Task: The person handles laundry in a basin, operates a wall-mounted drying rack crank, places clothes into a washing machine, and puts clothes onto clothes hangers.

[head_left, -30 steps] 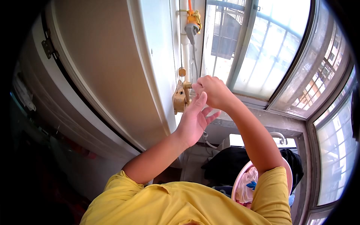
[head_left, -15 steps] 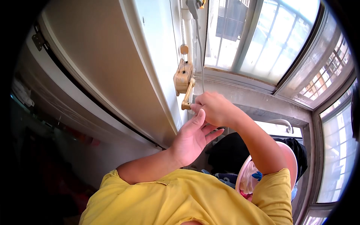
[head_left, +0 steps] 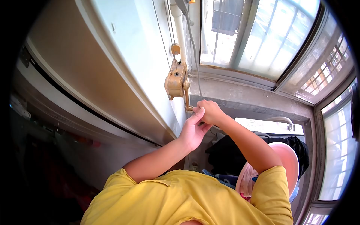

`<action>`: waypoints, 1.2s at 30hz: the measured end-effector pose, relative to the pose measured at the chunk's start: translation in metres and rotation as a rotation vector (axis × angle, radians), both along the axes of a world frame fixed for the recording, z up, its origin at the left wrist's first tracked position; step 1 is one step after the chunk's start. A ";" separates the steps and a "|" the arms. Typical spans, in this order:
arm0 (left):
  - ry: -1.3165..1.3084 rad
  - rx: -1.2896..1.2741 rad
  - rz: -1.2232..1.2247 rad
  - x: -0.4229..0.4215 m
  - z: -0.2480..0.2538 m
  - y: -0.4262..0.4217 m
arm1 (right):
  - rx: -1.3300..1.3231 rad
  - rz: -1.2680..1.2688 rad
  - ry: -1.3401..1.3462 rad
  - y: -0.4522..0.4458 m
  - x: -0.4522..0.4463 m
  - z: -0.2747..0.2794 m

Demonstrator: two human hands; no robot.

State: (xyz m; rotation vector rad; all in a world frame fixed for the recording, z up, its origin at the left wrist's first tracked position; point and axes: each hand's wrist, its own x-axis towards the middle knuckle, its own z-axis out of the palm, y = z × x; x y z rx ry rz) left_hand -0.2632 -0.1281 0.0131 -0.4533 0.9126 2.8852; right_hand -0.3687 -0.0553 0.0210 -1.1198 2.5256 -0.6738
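Observation:
A yellowed hand winch (head_left: 175,82) is fixed to the white wall, with thin cables running up from its top. Its crank arm (head_left: 186,98) points downward. My right hand (head_left: 210,112) is closed around the handle at the crank's lower end, and its fingers hide most of the grip. Just below it, my left hand (head_left: 192,132) is turned palm up with the thumb raised against my right hand. The left fingers stretch under my right hand, partly hidden, and nothing shows in that palm. A small round cable piece (head_left: 175,49) hangs above the winch.
A pink basin (head_left: 288,159) holding clothes sits beneath my right forearm, beside dark cloth (head_left: 225,152). Behind stands a white appliance (head_left: 247,124) with a grey hose (head_left: 281,119). A grey cord (head_left: 194,43) hangs near the windows (head_left: 275,37). A door panel (head_left: 86,52) is at left.
The crank arm has swung from slanting to nearly straight down, my right hand moving with it. My left hand has come up closer against my right. The view has shifted slightly.

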 end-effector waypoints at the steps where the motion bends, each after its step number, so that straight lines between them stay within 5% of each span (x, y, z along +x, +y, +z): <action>1: -0.002 0.001 0.001 -0.007 -0.004 -0.001 | -0.026 -0.041 0.035 -0.002 -0.007 -0.006; 13: 0.100 -0.143 0.119 -0.083 -0.001 -0.011 | -0.148 -0.121 0.137 -0.025 -0.081 0.002; 20: 0.203 0.011 0.273 -0.116 0.035 -0.003 | -0.240 -0.154 0.346 -0.036 -0.107 0.045; 36: 0.349 -0.099 0.128 -0.057 0.103 -0.011 | -0.338 -0.092 0.478 -0.023 -0.048 0.131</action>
